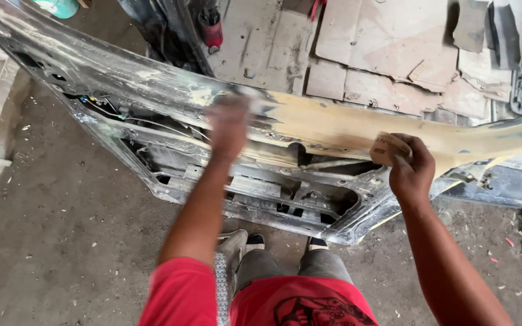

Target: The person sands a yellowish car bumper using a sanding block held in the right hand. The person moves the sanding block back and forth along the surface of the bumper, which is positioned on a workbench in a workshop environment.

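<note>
While the right hand [411, 166] curls its fingers around a folded piece of tan sandpaper [388, 147] and presses it against the car door panel [333, 130], the left hand [229, 125] lies flat on the same panel, well apart from the right. The left hand is blurred, so how far its fingers are spread cannot be told; it seems to lie palm-down on the panel's upper edge, where grey metal gives way to a yellowish band of body filler [466, 142]. That band runs from just beside the left hand, under the right hand and on past it to the far side. Below both hands the door's inner frame [273, 193] shows its cut-outs and bare, scuffed metal. Nearer the body than the hands, two dark shoes [316, 243] stand on the dusty concrete floor [61, 241]. Beyond the hands, on the far side of the panel, flattened cardboard sheets [382, 48] cover the ground, and a red canister [211, 27] stands beyond the left hand.
</note>
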